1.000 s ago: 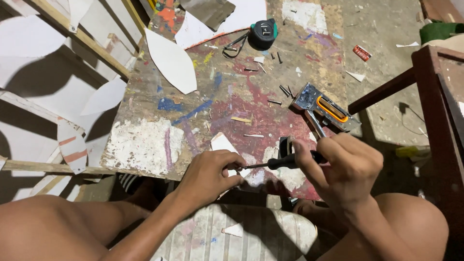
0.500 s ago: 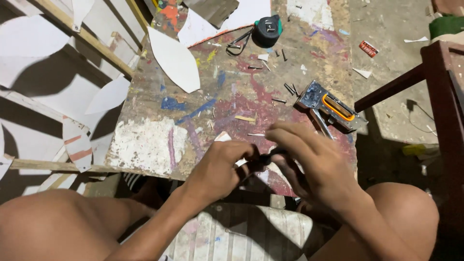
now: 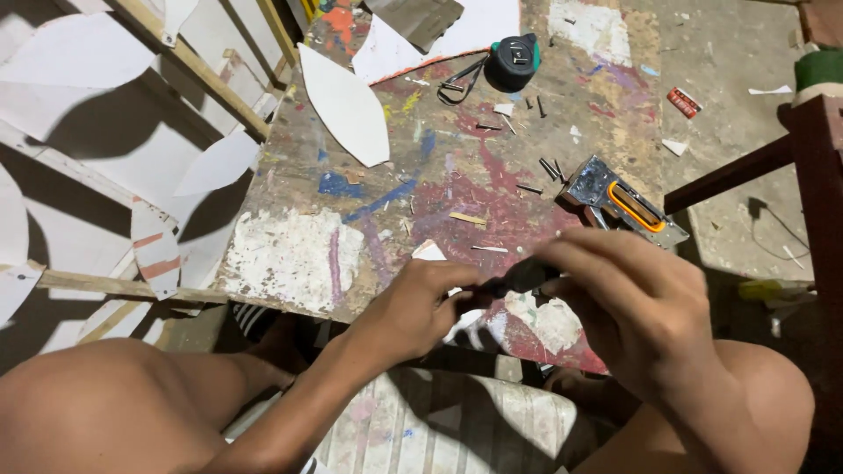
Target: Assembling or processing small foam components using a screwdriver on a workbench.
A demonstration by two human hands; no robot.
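Note:
My left hand [image 3: 421, 307] and my right hand [image 3: 632, 298] meet over the near edge of a paint-stained board [image 3: 439, 175]. Both grip a small dark tool [image 3: 518, 279] held level between them; its handle shows between the fingers, and its ends are hidden. A small white scrap [image 3: 428, 252] lies just beyond my left fingers. A metal staple gun [image 3: 619, 202] with an orange handle lies on the board just beyond my right hand.
A black tape measure [image 3: 514, 61] with a loop strap sits at the far edge. A white leaf-shaped cutout [image 3: 347, 105] lies on the board's left part. Loose staples [image 3: 549, 167] and nails are scattered mid-board. White cutouts on wooden slats [image 3: 132, 175] lie left; a dark red chair frame [image 3: 790, 167] stands right.
My right hand has closed in over the dark tool and covers more of it. The hands have drawn closer together. The view has shifted slightly.

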